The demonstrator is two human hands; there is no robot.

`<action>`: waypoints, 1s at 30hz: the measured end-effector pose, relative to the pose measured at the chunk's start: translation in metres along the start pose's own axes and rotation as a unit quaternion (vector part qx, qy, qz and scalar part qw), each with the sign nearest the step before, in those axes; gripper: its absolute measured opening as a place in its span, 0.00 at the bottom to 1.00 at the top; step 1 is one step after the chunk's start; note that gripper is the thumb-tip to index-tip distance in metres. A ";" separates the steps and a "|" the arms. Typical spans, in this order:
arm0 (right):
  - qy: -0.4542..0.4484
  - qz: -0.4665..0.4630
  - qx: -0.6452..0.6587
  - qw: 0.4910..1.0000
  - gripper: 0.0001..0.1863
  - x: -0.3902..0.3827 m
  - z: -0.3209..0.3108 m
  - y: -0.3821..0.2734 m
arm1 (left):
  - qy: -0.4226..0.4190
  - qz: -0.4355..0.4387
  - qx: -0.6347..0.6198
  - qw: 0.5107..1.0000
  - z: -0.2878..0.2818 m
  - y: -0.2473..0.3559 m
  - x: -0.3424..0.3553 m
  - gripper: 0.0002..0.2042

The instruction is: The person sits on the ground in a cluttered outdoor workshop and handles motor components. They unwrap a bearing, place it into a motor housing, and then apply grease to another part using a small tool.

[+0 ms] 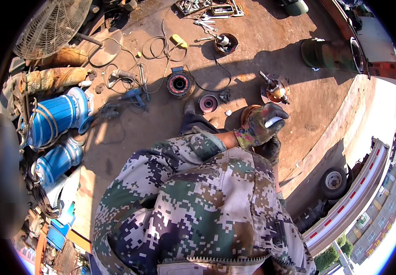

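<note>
Glove fabric (pixel 244 136), blotched in pink, green and dark tones, wraps the left grip (pixel 261 124), and from my remote seat I see its fingers curled nearly together around a small, smooth white piece (pixel 272 122). That piece sits between the fingers and thumb, just right of centre in my view. The right grip (pixel 270 149), in a dark, grimy glove, lies close below it and is partly covered; I cannot tell how far it is open or whether it has hold of anything.

Just past the left glove I make out the curved, rust-brown rim of a round part (pixel 248 111), mostly hidden. Near it, on the dusty brown floor (pixel 152 126), lie a shallow reddish metal ring (pixel 208 104) and a thick round motor housing (pixel 180 85) with a dark bore. Beyond the hands, a shafted rotor (pixel 276 89) gleams coppery and silver on a round base. Farther off I see a round pan (pixel 233 47) with a shiny metal part inside, slim steel wrenches (pixel 208 23) and thin looping cable (pixel 154 48).

To the left, glossy blue ribbed cylinders (pixel 53 120) lie below a wire-mesh fan guard (pixel 53 27). To the right, I pick out a dull green metal drum (pixel 328 54) and a black rubber tyre (pixel 340 190). Pixel-patterned camouflage cloth (pixel 202 197) creases across my foreground.
</note>
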State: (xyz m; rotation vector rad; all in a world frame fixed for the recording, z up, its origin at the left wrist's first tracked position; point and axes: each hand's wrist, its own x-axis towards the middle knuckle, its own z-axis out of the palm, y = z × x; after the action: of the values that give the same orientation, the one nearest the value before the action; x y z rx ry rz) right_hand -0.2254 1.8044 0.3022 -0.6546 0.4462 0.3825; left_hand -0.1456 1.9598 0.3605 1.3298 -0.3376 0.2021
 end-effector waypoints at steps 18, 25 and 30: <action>0.202 -0.165 -0.351 0.899 0.16 -0.008 0.016 0.011 | 0.042 -0.415 -0.054 0.907 -0.022 -0.069 -0.050 0.10; 0.126 -0.065 -0.178 0.974 0.18 -0.018 -0.012 0.017 | -0.116 -0.176 0.160 0.964 -0.012 -0.038 -0.070 0.29; 0.019 -0.020 -0.045 0.999 0.22 -0.019 -0.024 0.018 | -0.255 -0.094 0.223 0.936 -0.013 -0.028 -0.070 0.35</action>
State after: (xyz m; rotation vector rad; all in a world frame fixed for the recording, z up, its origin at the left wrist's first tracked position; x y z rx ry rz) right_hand -0.2561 1.7989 0.2859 -0.7576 0.4535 0.3546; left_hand -0.1999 1.9697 0.3076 1.8540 -0.6234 -0.2525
